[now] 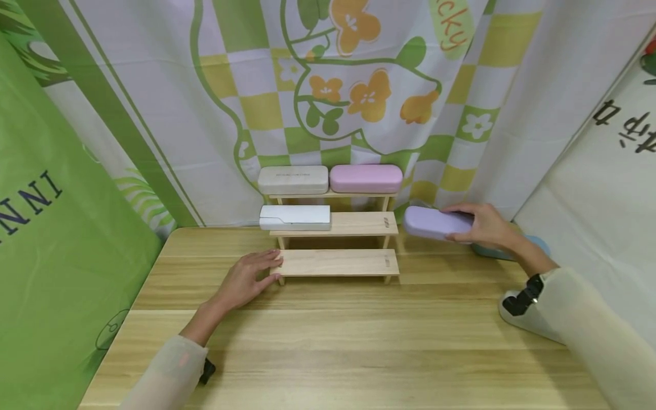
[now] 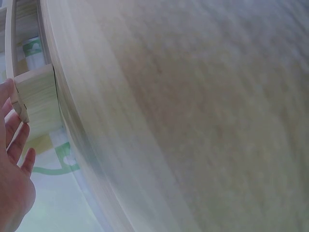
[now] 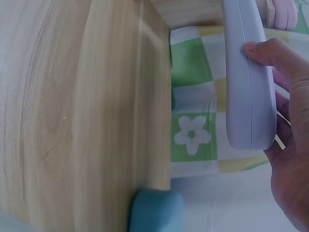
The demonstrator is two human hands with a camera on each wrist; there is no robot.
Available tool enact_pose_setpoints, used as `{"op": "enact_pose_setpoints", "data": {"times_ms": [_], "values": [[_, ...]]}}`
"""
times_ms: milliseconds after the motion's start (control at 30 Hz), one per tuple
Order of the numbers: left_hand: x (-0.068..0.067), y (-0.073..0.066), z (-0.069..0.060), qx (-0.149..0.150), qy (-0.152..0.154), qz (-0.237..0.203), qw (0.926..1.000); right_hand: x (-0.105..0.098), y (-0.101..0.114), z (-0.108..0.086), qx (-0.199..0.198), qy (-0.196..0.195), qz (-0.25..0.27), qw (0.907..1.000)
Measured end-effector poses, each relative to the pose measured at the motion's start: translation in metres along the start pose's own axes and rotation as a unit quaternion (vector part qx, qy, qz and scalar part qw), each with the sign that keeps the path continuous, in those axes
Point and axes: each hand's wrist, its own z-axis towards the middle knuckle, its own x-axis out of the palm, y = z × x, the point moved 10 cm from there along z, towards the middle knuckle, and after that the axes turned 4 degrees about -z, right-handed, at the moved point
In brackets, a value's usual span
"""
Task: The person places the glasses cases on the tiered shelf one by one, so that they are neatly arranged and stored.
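My right hand (image 1: 487, 225) grips a lavender glasses case (image 1: 435, 222) just right of the stepped wooden rack. In the right wrist view the thumb lies along the seam of the case, which is closed and held above the table. My left hand (image 1: 248, 279) touches the left end of the rack's lowest step (image 1: 335, 262), its fingers nearly straight. On the top step sit a grey-beige case (image 1: 293, 180) and a pink case (image 1: 366, 179), side by side. A white case (image 1: 295, 218) lies on the left half of the middle step (image 1: 361, 224).
A blue case (image 3: 157, 210) lies on the table behind my right forearm, partly hidden. Under the right sleeve, a whitish case (image 1: 530, 319) is partly covered. A patterned curtain (image 1: 353, 131) hangs behind the wooden table (image 1: 359, 341), with a green cloth (image 1: 61, 228) at left.
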Motion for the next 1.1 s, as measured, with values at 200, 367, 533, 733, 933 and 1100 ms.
{"op": "enact_pose_setpoints", "data": {"times_ms": [200,367,533,733,933,1100], "values": [[0.0,-0.001,0.0,0.008,-0.005,0.001,1.0,-0.005,0.018,0.006,-0.013,-0.004,0.005,0.9999],[-0.001,-0.002,0.0,0.016,-0.015,0.002,0.9997,-0.005,0.034,0.013,-0.032,-0.004,0.016,0.9994],[-0.002,-0.004,0.001,0.027,-0.019,0.006,0.9995,-0.004,0.046,0.019,-0.045,-0.01,0.014,0.9988],[-0.001,-0.004,0.001,0.033,-0.017,0.012,0.9993,-0.001,0.058,0.027,-0.059,-0.01,0.031,0.9977],[-0.001,-0.003,0.0,0.03,-0.018,0.013,0.9993,0.002,0.076,0.038,-0.091,-0.015,0.023,0.9955],[-0.002,-0.005,0.001,0.038,-0.021,0.011,0.999,0.008,0.084,0.044,-0.089,-0.004,0.035,0.9954]]}}
